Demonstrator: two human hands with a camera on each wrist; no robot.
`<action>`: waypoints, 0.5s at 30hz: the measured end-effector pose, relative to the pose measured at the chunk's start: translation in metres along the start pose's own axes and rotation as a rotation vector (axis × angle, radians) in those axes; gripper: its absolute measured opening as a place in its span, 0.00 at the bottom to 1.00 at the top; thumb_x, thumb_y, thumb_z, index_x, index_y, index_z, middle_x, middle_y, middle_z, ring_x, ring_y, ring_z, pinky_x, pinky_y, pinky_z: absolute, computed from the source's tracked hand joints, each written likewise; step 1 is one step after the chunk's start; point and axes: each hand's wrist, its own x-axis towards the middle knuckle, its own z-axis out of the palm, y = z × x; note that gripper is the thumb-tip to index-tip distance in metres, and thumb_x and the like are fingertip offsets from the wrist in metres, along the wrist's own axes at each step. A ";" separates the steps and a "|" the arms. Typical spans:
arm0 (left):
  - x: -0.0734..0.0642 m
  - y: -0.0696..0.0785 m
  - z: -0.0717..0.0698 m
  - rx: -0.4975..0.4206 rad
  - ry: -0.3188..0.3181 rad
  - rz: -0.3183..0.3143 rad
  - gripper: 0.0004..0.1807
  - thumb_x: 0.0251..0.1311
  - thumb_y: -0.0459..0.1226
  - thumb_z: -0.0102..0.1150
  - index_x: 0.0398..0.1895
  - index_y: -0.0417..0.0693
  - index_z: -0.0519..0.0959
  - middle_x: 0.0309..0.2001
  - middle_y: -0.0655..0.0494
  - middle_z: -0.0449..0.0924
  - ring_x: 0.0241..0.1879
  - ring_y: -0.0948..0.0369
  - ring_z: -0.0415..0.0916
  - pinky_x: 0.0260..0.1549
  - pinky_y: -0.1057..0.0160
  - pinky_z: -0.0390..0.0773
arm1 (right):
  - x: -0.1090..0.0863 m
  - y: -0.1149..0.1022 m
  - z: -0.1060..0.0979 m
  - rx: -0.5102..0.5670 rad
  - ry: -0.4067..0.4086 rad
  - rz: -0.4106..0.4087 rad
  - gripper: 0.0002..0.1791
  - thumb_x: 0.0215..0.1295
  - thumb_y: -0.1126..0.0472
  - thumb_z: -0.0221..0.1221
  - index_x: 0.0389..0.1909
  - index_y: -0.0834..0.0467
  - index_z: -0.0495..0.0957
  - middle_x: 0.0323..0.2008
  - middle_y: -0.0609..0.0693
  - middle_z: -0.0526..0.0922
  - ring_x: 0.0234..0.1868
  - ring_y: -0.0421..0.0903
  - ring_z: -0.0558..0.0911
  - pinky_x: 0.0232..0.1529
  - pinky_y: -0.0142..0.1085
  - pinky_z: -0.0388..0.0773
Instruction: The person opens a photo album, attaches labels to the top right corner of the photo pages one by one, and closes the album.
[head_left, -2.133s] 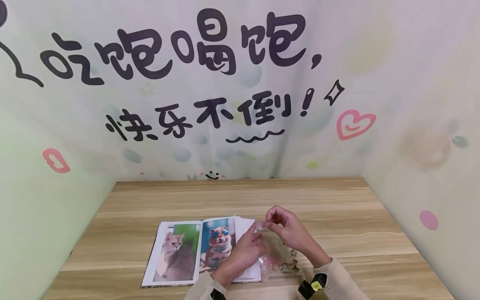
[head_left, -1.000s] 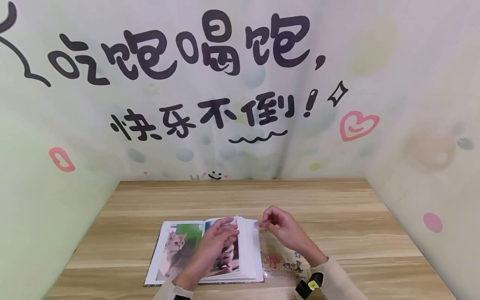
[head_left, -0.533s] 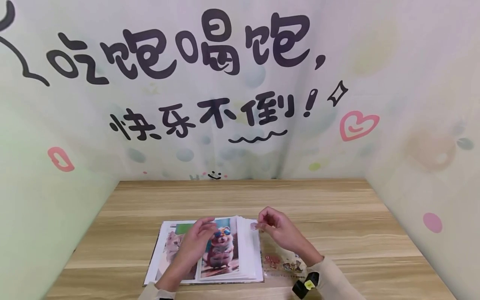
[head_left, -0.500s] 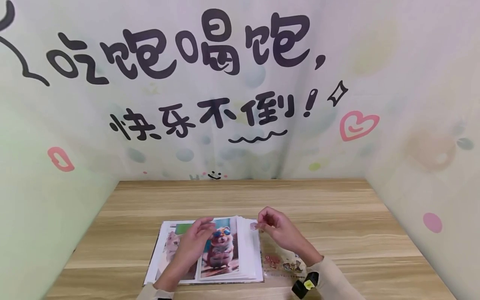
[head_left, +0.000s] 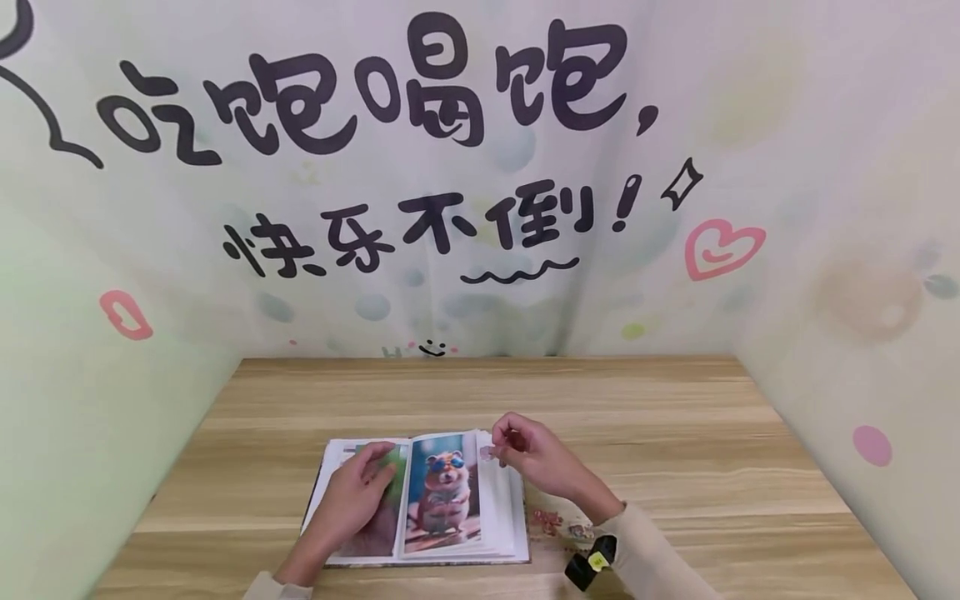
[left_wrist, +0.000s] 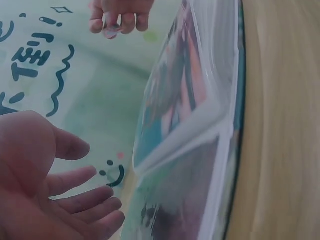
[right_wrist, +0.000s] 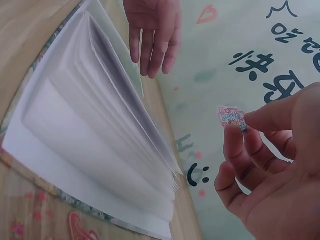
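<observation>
A photo album (head_left: 507, 521) lies spread on the wooden table. On its right page is a photo of a hamster in sunglasses (head_left: 444, 498); the left page bears a cat photo (head_left: 384, 525), largely covered by my left hand (head_left: 349, 493). That hand hovers over the page, fingers extended and loosely apart, holding nothing, as the left wrist view shows. Thumb and fingers of my right hand (head_left: 546, 458) pinch a small printed sticker (right_wrist: 231, 117) with pink and blue lettering. In the head view the sticker overlaps the album's upper right side.
A clear sticker sheet (head_left: 550, 522) with small printed figures lies right of the album, partly hidden beneath the right forearm. Several white album leaves (right_wrist: 95, 135) fan up on the right side. A printed cloth wall (head_left: 480, 317) stands behind the table (head_left: 660, 417).
My left hand has drawn back leftward from the right-hand pages to over the cat photo, uncovering the hamster photo. My right hand, still pinching the sticker, has shifted left over the album's edge.
</observation>
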 end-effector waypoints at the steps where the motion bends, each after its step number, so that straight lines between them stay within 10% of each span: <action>1: 0.000 -0.002 -0.002 0.038 0.002 0.003 0.18 0.68 0.36 0.58 0.59 0.46 0.77 0.47 0.50 0.82 0.45 0.55 0.79 0.47 0.55 0.79 | 0.001 -0.001 0.001 -0.002 -0.004 0.001 0.05 0.71 0.71 0.54 0.39 0.58 0.72 0.35 0.51 0.76 0.34 0.44 0.78 0.35 0.38 0.80; 5: -0.002 -0.008 -0.008 0.163 0.012 0.080 0.18 0.64 0.34 0.60 0.58 0.43 0.78 0.36 0.54 0.77 0.35 0.60 0.71 0.38 0.59 0.73 | 0.008 -0.002 0.005 -0.029 -0.013 0.001 0.06 0.70 0.70 0.56 0.38 0.57 0.71 0.34 0.49 0.74 0.33 0.42 0.77 0.32 0.33 0.78; 15: -0.003 -0.023 -0.013 0.245 0.030 0.228 0.23 0.59 0.30 0.63 0.57 0.30 0.75 0.60 0.30 0.73 0.64 0.34 0.67 0.64 0.37 0.64 | 0.027 -0.007 0.016 -0.023 -0.046 -0.017 0.04 0.69 0.72 0.56 0.38 0.60 0.73 0.34 0.53 0.77 0.32 0.46 0.77 0.34 0.39 0.80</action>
